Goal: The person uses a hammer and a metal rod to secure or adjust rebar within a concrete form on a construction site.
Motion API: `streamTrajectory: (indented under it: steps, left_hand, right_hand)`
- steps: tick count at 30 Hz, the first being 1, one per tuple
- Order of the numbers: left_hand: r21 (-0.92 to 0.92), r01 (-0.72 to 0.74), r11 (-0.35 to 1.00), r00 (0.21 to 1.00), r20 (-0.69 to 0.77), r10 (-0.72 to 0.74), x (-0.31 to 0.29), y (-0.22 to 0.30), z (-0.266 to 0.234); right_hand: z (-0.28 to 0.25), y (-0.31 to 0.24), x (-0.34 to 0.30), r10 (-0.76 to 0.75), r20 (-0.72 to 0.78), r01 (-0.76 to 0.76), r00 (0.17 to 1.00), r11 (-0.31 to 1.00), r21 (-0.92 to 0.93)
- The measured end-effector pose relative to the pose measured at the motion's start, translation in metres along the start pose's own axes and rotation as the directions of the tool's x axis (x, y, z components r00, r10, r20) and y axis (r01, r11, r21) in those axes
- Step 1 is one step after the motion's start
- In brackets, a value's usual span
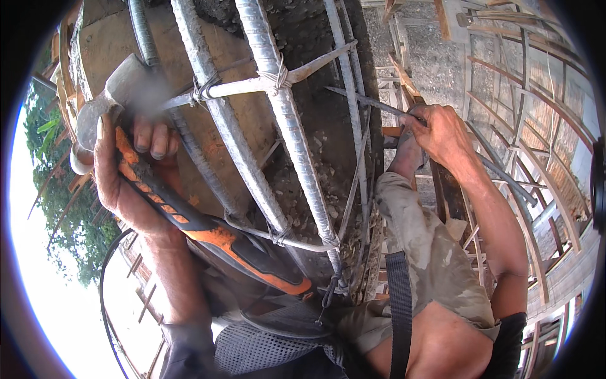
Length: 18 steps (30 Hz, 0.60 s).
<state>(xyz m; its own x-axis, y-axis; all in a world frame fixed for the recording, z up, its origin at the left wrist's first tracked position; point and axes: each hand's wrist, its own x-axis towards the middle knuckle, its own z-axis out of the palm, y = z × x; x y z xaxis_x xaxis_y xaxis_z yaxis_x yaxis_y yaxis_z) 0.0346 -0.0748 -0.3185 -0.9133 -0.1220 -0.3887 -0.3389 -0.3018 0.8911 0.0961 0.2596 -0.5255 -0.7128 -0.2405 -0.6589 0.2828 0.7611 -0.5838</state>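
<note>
My left hand [129, 170] is closed around a hammer [237, 249] close under its grey metal head. The black and orange handle slants down to the lower right, in front of the rebar cage. A lens smudge blurs part of the head. On the other side of the cage, my right hand [445, 136] is closed on a thin steel rod [372, 101], whose narrow end points left between the bars. Thick ribbed rebars [287, 126] run lengthwise between my hands. Crossing ties [243, 86] are bound to them with twisted wire.
Rough concrete [322, 151] and a tan board [211, 47] lie behind the bars. A leg in camouflage cloth [426, 240] and a black strap [399, 303] occupy the lower right. Wooden scaffold pieces [533, 252] stand at right. Another dark bar [508, 180] slants beyond my right wrist.
</note>
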Motion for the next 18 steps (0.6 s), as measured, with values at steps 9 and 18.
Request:
streamTrajectory:
  steps: [9,18]
  left_hand:
    - [0.011,-0.001,1.000,0.999,0.039,0.000,0.004,0.000,0.003]
    - [0.035,-0.007,0.999,1.000,0.008,0.007,0.000,0.000,0.005]
  right_hand:
    - [0.010,-0.024,0.034,-0.094,0.127,0.123,0.987,0.961,-0.249]
    - [-0.005,0.017,-0.011,0.081,-0.129,-0.078,0.988,0.997,0.027]
